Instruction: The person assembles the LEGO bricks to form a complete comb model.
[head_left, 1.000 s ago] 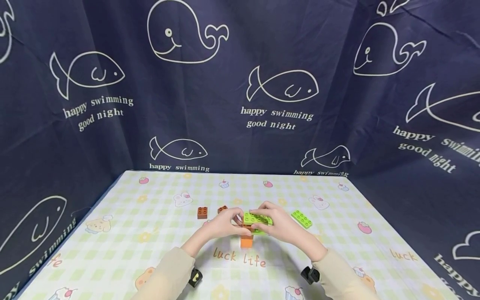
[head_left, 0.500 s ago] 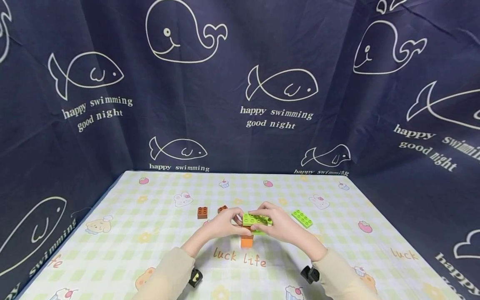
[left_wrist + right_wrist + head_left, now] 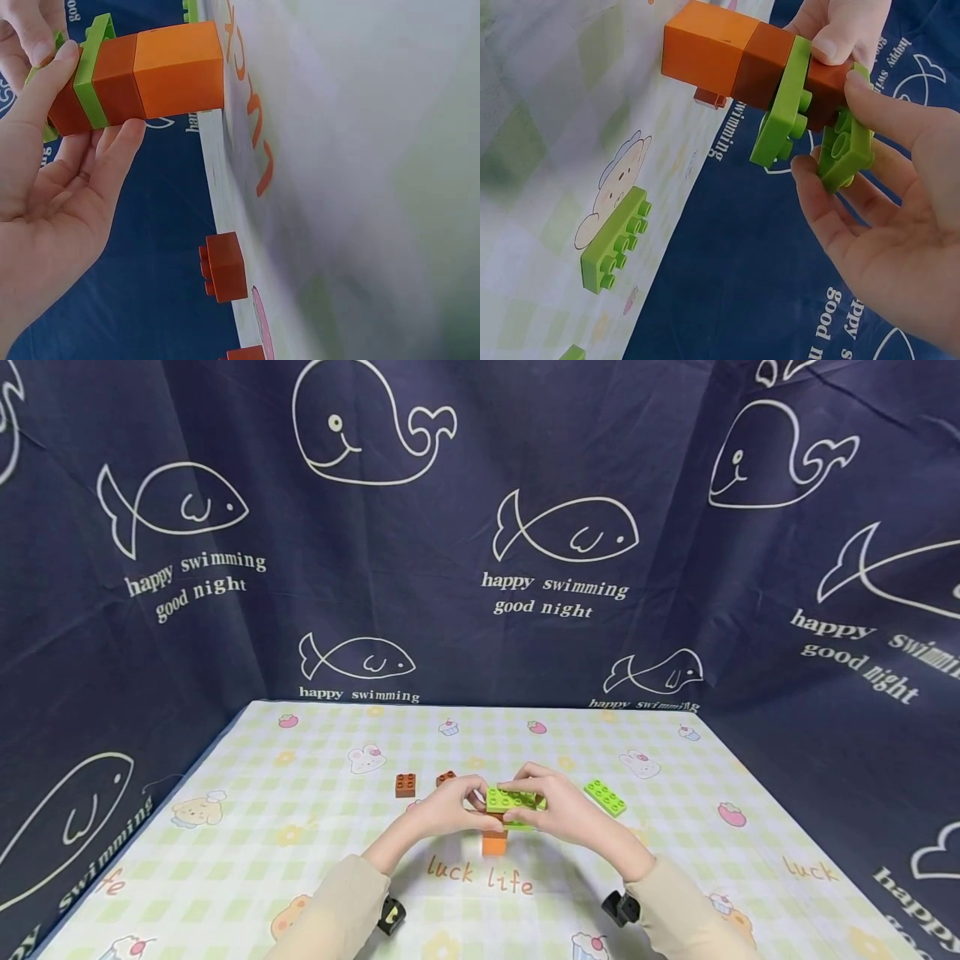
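Note:
A stack of toy building bricks stands on the table in front of me. At its base is an orange block (image 3: 180, 71), then a brown block (image 3: 116, 79), a green plate (image 3: 784, 112) that juts out to the right, and another brown block (image 3: 825, 90). A second green plate (image 3: 513, 800) lies on top, overhanging to the right. My left hand (image 3: 448, 806) grips the stack around the upper brown block, thumb on the near side. With thumb and fingers, my right hand (image 3: 555, 806) pinches the overhanging part of the top green plate.
Two loose brown blocks, one left (image 3: 406, 786) and one partly behind my left hand (image 3: 446, 778), lie beyond the stack. Another green plate (image 3: 604, 797) rests to the right. A green corner (image 3: 574, 352) shows in the right wrist view. Dark blue curtains stand behind the table.

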Demonstrator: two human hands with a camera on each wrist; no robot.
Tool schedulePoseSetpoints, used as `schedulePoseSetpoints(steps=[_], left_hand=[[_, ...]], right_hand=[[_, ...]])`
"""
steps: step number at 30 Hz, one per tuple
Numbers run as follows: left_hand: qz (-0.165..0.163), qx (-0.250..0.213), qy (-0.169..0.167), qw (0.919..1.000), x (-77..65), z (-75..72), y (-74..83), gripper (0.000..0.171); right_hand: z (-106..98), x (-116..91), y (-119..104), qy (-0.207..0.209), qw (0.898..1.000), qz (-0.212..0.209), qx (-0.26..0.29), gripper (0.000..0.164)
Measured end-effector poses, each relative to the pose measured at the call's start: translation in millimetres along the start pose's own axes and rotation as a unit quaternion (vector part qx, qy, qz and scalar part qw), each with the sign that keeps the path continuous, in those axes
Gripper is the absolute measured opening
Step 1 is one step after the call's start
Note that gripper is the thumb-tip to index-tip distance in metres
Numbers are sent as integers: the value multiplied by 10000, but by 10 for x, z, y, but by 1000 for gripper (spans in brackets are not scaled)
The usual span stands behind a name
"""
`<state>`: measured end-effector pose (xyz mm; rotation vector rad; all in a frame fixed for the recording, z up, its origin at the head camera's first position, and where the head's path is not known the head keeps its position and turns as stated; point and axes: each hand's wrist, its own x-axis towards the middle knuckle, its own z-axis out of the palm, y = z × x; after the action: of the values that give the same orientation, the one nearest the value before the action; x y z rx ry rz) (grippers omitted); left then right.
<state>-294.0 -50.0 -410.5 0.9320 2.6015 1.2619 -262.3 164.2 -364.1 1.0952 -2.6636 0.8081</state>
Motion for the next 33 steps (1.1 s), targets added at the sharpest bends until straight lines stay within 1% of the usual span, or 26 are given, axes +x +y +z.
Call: schedulePoseSetpoints(steps=[2, 11, 18, 22, 30, 33], left_hand=[[6, 17, 4, 10000, 2, 4, -5, 30], [6, -37, -4, 10000, 0, 12, 2, 30], [50, -44, 17, 10000, 10, 4, 19, 30], [2, -43, -8, 10000, 1, 7, 24, 29], [-16, 19, -10, 10000, -7, 3, 19, 29], [-32, 15, -24, 10000, -4, -1, 17, 29]], right_hand=[[-11, 1, -8, -38, 10000, 39, 9, 38], [-35, 13, 1, -126, 9999, -36, 67, 39], [-47, 41, -4, -247, 9994, 105, 238, 37], [-38, 65, 1, -303, 9989, 111, 349, 34], [-27, 112, 13, -452, 9962, 383, 634, 33], [-28, 119, 22, -462, 9961, 354, 661, 33]])
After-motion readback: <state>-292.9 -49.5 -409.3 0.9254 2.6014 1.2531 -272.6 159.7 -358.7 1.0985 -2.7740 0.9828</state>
